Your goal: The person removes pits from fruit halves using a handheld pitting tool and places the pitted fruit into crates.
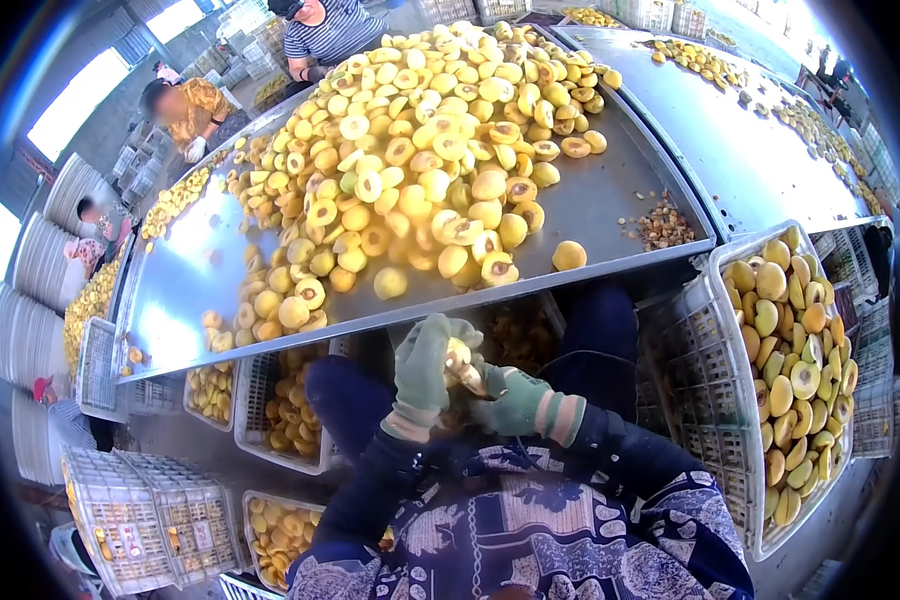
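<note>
The left hand [420,368], in a pale green glove, is standing upright over the person's lap just in front of the metal table's near edge, and its curled fingers are pinching a pale yellow fruit piece [459,362]. The right hand [523,403], in a matching glove with a pink-and-white striped cuff, is reaching in from the other side, its fingers bending toward the underside of the piece; whether they are gripping the fruit or something else, one cannot tell, as the detail between the hands is blurring. Beyond them, the metal table [620,178] is bearing a big heap of yellow stone-fruit halves [410,140], many showing brown hollows. One lone half [569,256] is lying near the front edge, apart from the heap, and small brown scraps [667,222] are gathering toward the right corner. At the person's right, a white plastic crate [705,370] is holding more halves, while another crate [253,390] is standing at the left below the table. The patterned navy top [560,510] is filling the foreground. Across the table, a co-worker in a striped shirt [330,42] is leaning near the heap, and another in an orange-brown top [198,108] is sitting farther left.
</note>
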